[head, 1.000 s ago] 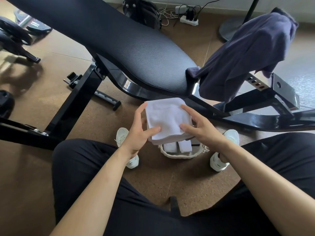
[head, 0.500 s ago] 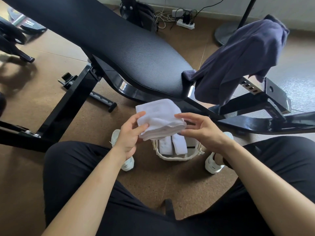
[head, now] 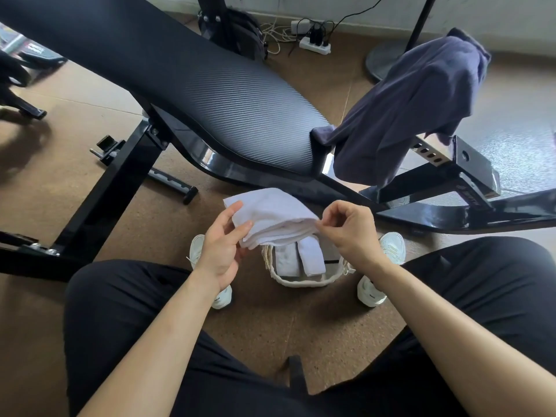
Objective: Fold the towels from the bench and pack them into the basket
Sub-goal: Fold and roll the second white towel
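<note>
Towel (head: 272, 216) above basket (head: 304, 279) — two-handed grip

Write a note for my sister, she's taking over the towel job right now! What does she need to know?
Left hand: holding the left end of the folded white towel.
Right hand: pinching its right edge.
The towel hangs in the air just above the basket, which sits on the floor between the feet.
Done: two folded white towels already stand in the basket.
Left: lower this towel in beside them, then fold and pack the dark purple towel draped over the bench end.
</note>
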Motion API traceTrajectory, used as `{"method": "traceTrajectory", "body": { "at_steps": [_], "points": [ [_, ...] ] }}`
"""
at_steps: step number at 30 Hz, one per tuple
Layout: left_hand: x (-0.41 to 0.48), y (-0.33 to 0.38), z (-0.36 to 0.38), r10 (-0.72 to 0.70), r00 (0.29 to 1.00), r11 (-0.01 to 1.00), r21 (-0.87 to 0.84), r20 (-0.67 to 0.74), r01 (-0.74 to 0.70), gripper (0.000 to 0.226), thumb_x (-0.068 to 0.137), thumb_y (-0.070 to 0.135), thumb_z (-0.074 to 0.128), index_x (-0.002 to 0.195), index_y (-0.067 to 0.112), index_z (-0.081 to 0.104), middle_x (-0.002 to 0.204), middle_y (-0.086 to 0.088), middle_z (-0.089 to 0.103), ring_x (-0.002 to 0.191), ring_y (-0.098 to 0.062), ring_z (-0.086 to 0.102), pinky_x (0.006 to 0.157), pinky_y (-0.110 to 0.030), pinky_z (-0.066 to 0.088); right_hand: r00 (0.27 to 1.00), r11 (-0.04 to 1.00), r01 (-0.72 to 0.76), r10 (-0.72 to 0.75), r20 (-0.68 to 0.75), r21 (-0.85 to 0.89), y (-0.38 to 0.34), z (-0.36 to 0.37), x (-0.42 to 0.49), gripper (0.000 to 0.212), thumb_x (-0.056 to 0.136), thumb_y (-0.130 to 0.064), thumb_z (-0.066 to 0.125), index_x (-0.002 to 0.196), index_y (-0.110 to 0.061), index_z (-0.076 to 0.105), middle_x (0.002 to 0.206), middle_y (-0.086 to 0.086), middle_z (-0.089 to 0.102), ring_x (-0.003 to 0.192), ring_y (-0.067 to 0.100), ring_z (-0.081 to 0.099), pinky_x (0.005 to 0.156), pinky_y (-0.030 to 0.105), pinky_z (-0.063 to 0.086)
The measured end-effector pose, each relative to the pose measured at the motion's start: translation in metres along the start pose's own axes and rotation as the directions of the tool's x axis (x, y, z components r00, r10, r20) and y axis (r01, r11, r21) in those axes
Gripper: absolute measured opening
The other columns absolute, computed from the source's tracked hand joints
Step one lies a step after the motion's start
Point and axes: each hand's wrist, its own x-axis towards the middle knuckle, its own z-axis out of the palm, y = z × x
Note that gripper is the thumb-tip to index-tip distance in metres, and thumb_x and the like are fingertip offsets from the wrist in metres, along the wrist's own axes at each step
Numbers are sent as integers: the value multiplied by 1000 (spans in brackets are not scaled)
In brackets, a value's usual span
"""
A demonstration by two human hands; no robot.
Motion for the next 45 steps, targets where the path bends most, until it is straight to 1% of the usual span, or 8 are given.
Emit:
{"method": "traceTrajectory", "body": {
  "at_steps": [7,12,20,25,29,34,40,45],
  "points": [
    [-10,10,3,57,991,998,32,120,-61,59,81,22,77,135,37,60,145,-2,59,133,-29,58,112,-58,45,922,813,-388,338,190,435,-4,-7,10,17,91,-17,73,104,-17,61,102,2,64,101,21,65,85,37,60],
    [-13,9,4,81,966,995,34,246,-92,57,86,17,73,137,39,59,149,-4,55,138,-30,53,110,-56,46,754,678,-588,261,602,442,2,-4,8,73,96,-32,69,152,-54,28,143,-5,58,122,34,65,105,55,49],
    [-11,3,5,103,970,904,386,221,-184,53,80,23,67,126,50,63,143,5,55,133,-21,55,107,-52,52,830,804,-431,176,529,408,0,-7,9,71,88,14,60,140,-34,58,137,19,61,120,38,64,99,46,56],
    [-12,3,10,84,961,707,664,263,-243,50,95,22,63,130,57,55,121,1,44,110,-18,54,99,-37,53,868,991,-120,81,489,50,2,-6,5,70,89,-1,66,143,-42,52,128,1,54,107,15,62,83,22,51],
    [-21,-3,21,189,953,533,791,235,-301,55,87,44,77,137,47,53,115,2,39,97,-8,51,79,-13,47,897,936,96,65,436,-338,10,6,3,77,82,-25,68,148,-52,38,103,-9,39,88,8,50,85,33,48],
    [-22,-13,28,280,923,251,908,264,-336,67,88,41,76,149,37,47,112,1,31,91,-27,60,86,-36,57,918,905,54,121,377,-423,8,13,1,88,79,-22,68,154,-45,31,101,-7,38,94,15,51,88,39,52],
    [-27,-25,38,363,863,50,918,351,-394,72,87,29,79,152,24,47,115,-12,42,87,-34,66,70,-32,49,904,897,67,130,407,-437,6,24,-4,91,78,-18,69,157,-36,27,116,3,42,103,24,53,89,41,52],
    [-28,-33,36,362,829,108,864,426,-492,81,90,26,72,159,21,31,124,-8,44,92,-29,67,71,-33,55,918,894,152,30,395,-422,1,33,-13,94,84,-16,68,160,-34,16,115,3,50,99,22,56,80,32,48]
  ]
}}
